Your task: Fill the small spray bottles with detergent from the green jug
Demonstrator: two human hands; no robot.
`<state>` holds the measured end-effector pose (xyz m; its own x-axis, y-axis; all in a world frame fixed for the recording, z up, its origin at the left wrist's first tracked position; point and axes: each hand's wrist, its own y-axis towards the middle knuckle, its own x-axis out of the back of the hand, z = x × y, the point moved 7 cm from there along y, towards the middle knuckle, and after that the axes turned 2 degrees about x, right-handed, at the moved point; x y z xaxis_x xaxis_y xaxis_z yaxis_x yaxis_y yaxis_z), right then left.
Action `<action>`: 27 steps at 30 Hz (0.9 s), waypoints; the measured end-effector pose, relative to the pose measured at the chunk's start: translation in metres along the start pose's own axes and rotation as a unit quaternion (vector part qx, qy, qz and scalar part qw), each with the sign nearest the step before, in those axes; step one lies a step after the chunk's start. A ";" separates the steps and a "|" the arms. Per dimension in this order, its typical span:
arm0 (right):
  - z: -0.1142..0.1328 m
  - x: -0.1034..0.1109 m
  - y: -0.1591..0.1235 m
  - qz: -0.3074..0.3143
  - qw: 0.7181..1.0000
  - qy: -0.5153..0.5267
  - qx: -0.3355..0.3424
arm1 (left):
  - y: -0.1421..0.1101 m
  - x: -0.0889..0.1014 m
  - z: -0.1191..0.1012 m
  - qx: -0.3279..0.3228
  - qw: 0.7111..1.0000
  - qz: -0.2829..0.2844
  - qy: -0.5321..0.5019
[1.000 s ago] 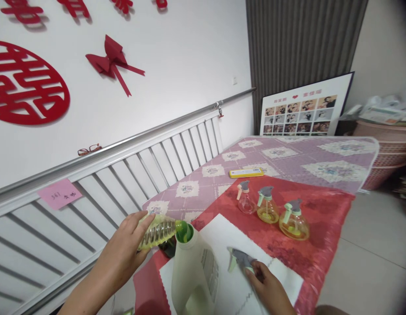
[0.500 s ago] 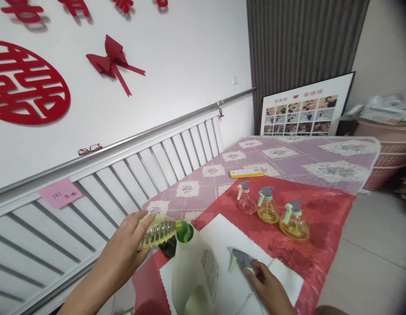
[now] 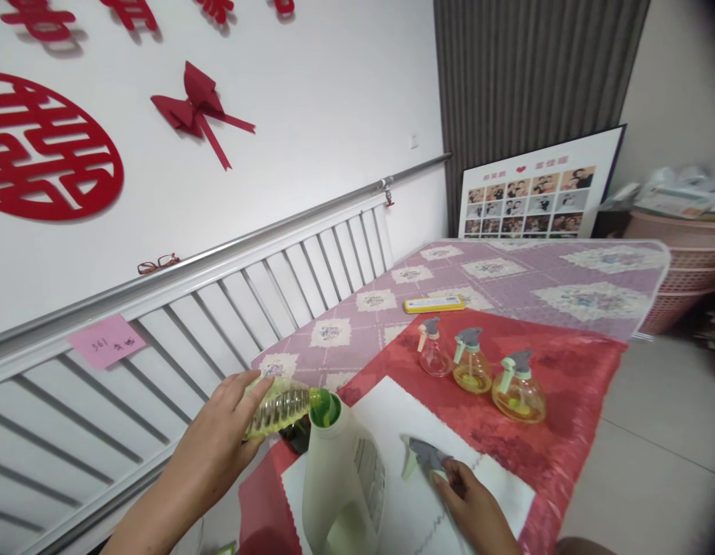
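My left hand (image 3: 219,432) is wrapped round a ribbed clear bottle of yellowish liquid (image 3: 285,407), tipped sideways. Its mouth meets the green-rimmed opening of a pale green jug (image 3: 328,478), which stands upright on a white sheet (image 3: 386,416). In my right hand (image 3: 470,501) is a grey and green spray head (image 3: 427,455), pinched low over the sheet. Three small spray bottles stand on the red cloth: a clear one (image 3: 434,358), one with yellow liquid (image 3: 471,374) and another with yellow liquid (image 3: 519,401). A dark object (image 3: 297,435) is partly hidden behind the jug.
A yellow-edged flat case (image 3: 434,304) lies on the patterned tablecloth (image 3: 374,301). Left of the table runs a white radiator (image 3: 219,324) with a pink note (image 3: 107,341) and glasses (image 3: 159,264) on its top. Pink baskets (image 3: 675,262) stand at the far right.
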<state>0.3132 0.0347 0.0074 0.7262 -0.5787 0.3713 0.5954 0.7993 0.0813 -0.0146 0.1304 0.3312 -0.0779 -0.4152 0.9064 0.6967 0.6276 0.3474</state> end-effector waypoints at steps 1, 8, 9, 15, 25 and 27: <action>0.000 0.000 0.000 0.000 1.000 0.000 0.000 | 0.000 0.000 0.000 0.000 1.000 -0.001 0.000; -0.001 0.000 0.001 0.001 1.000 0.005 0.002 | 0.001 0.002 -0.001 0.006 1.000 -0.003 0.003; 0.000 0.000 0.001 0.000 1.000 0.005 0.002 | 0.001 0.002 -0.001 0.006 1.000 -0.003 0.005; 0.003 0.002 -0.001 0.001 1.000 0.001 -0.001 | 0.001 0.003 -0.002 0.006 1.000 0.000 0.013; 0.005 0.003 -0.001 -0.004 1.000 0.004 0.004 | 0.001 0.005 -0.003 -0.002 1.000 -0.004 0.012; 0.004 0.003 -0.001 -0.003 1.000 0.004 0.005 | 0.002 0.006 -0.004 -0.003 1.000 -0.005 0.010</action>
<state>0.3129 0.0330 0.0123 0.7253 -0.5850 0.3629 0.5967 0.7971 0.0922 -0.0108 0.1260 0.3363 -0.0706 -0.4342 0.8981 0.7002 0.6197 0.3546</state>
